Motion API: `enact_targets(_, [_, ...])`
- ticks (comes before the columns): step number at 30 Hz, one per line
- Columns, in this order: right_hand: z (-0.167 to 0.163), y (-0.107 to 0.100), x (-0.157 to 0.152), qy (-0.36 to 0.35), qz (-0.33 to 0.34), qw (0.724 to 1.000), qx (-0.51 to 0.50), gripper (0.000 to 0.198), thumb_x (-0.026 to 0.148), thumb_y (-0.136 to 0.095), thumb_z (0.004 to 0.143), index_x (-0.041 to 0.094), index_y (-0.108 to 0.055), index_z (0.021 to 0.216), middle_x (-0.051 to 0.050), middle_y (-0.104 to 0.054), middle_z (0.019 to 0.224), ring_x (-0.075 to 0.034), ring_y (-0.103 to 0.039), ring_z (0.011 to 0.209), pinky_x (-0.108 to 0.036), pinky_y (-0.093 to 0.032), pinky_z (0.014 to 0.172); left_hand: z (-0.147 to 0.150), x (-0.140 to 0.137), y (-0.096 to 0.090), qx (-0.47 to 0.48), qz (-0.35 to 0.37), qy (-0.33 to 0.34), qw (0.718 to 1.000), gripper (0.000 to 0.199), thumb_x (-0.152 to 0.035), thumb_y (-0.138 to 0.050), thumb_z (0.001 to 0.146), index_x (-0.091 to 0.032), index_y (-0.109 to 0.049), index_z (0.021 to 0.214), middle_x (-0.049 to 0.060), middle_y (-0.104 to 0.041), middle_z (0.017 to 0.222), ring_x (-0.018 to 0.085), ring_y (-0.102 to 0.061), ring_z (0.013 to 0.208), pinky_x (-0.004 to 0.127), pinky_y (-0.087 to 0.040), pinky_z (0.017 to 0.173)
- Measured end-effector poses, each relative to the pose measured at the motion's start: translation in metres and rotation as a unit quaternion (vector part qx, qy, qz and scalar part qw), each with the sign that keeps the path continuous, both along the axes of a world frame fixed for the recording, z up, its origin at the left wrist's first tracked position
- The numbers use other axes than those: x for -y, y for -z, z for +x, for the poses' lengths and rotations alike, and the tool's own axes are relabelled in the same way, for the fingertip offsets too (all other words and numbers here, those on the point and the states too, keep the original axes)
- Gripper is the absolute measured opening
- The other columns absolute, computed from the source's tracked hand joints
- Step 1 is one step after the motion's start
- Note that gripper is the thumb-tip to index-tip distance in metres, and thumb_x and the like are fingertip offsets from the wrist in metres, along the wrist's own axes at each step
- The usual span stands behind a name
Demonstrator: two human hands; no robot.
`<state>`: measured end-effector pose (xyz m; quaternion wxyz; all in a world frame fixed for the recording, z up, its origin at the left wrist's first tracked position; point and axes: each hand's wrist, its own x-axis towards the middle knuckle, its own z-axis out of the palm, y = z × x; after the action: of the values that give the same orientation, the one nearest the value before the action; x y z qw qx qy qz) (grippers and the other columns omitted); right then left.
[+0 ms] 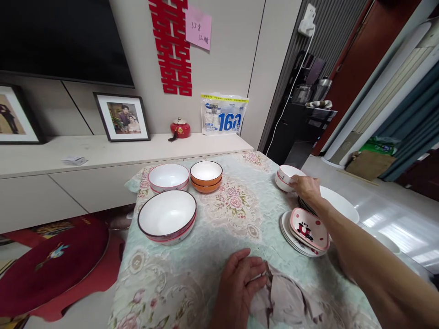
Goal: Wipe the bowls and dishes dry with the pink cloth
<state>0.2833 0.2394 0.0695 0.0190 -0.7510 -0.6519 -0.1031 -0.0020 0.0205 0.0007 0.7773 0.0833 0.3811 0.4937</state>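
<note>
My right hand (307, 188) reaches to the table's right side and grips the rim of a small white bowl (283, 178) with a red edge, which looks stacked with another. Near the front edge, my left hand (236, 283) rests with loosely curled, parted fingers against a crumpled greyish-pink cloth (286, 297). Below my right forearm lies a pink-rimmed square dish (308, 228) with a cat picture, on top of white plates (286, 228). Behind the forearm is a large white plate or bowl (339, 203), partly hidden.
At left on the flowered tablecloth (236, 237) stand large dark-rimmed bowls (167, 214), pink-rimmed bowls (168, 176) and orange bowls (206, 178). A white cabinet (157, 148) behind holds a red jar (180, 129), a cup bag (223, 116) and photo frames. A red stool (58, 260) stands left.
</note>
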Motion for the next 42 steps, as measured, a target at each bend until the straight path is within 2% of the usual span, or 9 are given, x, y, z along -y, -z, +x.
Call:
enact_targets(7, [-0.007,-0.009,0.005,-0.017,0.006,1.000,-0.003,0.031,0.024,-0.051,0.094,0.016,-0.070,0.117,-0.018,-0.072,0.108,-0.032,-0.063,0.105,-0.043,-0.038,0.087,0.001,0.001,-0.002,0.000,0.013,0.001,1.000,0.037,-0.027,-0.077,0.075,-0.016,-0.061,0.106,0.013,-0.070,0.097,0.026,-0.070,0.094,0.039,-0.053,0.087])
enact_targets(11, [-0.044,-0.026,0.017,-0.106,0.061,0.992,-0.012,0.036,0.028,-0.050,0.096,0.016,-0.066,0.125,-0.020,-0.067,0.123,-0.036,-0.058,0.116,-0.046,-0.039,0.090,0.001,0.006,-0.001,0.017,0.049,-0.006,0.999,0.035,-0.027,-0.072,0.079,-0.015,-0.058,0.109,0.014,-0.070,0.100,0.027,-0.069,0.095,0.041,-0.051,0.089])
enact_targets(13, [-0.078,-0.033,0.033,-0.224,0.103,0.968,-0.042,0.033,0.027,-0.050,0.096,0.017,-0.067,0.122,-0.017,-0.068,0.122,-0.033,-0.061,0.113,-0.045,-0.041,0.091,0.001,0.007,0.001,0.020,0.049,-0.011,0.999,0.036,-0.026,-0.072,0.077,-0.015,-0.058,0.108,0.013,-0.070,0.096,0.026,-0.069,0.092,0.041,-0.051,0.086])
enact_targets(16, [-0.143,-0.037,0.073,-0.411,0.120,0.897,-0.110,0.027,0.029,-0.051,0.097,0.019,-0.068,0.115,-0.013,-0.072,0.113,-0.028,-0.064,0.106,-0.043,-0.043,0.091,0.003,0.007,0.007,0.026,0.068,-0.022,0.997,0.035,-0.027,-0.070,0.077,-0.014,-0.057,0.107,0.013,-0.070,0.094,0.027,-0.069,0.092,0.042,-0.051,0.086])
enact_targets(20, [-0.225,-0.033,0.124,-0.542,0.076,0.825,-0.143,0.023,0.019,-0.052,0.097,0.020,-0.065,0.116,-0.011,-0.071,0.116,-0.025,-0.064,0.108,-0.044,-0.040,0.094,0.006,0.005,0.012,0.022,0.093,-0.020,0.995,0.030,-0.028,-0.067,0.078,-0.015,-0.061,0.103,0.011,-0.071,0.091,0.026,-0.069,0.086,0.040,-0.051,0.081])
enact_targets(25, [-0.283,-0.028,0.135,-0.552,0.003,0.831,-0.073,0.016,0.015,-0.056,0.096,0.017,-0.065,0.109,-0.011,-0.071,0.108,-0.025,-0.063,0.106,-0.049,-0.033,0.100,0.005,0.005,0.004,0.061,0.123,-0.021,0.990,0.036,-0.024,-0.067,0.074,-0.018,-0.065,0.110,0.009,-0.073,0.098,0.025,-0.068,0.086,0.039,-0.051,0.078])
enact_targets(32, [-0.307,-0.030,0.119,-0.536,-0.113,0.836,-0.043,0.019,0.013,-0.054,0.096,0.018,-0.067,0.084,-0.005,-0.073,0.086,-0.020,-0.064,0.086,-0.043,-0.029,0.095,0.007,0.004,0.006,0.072,0.110,-0.037,0.991,0.033,-0.018,-0.064,0.070,-0.015,-0.065,0.104,0.007,-0.069,0.091,0.024,-0.066,0.083,0.038,-0.050,0.075])
enact_targets(37, [-0.310,-0.020,0.119,-0.525,-0.071,0.847,-0.032,0.023,0.004,-0.048,0.093,0.016,-0.067,0.087,-0.007,-0.074,0.086,-0.021,-0.064,0.085,-0.046,-0.025,0.098,0.008,0.003,0.007,0.074,0.096,-0.040,0.992,0.043,-0.018,-0.069,0.067,-0.018,-0.064,0.109,0.009,-0.070,0.104,0.028,-0.066,0.096,0.039,-0.050,0.080])
enact_targets(42, [-0.308,-0.007,0.125,-0.526,0.022,0.848,-0.061,0.023,0.004,-0.047,0.092,0.016,-0.067,0.092,-0.006,-0.073,0.083,-0.020,-0.064,0.083,-0.047,-0.023,0.103,0.005,0.006,0.001,0.089,0.134,-0.053,0.986,0.037,-0.031,-0.072,0.077,-0.022,-0.065,0.113,0.008,-0.071,0.110,0.028,-0.065,0.105,0.036,-0.049,0.083])
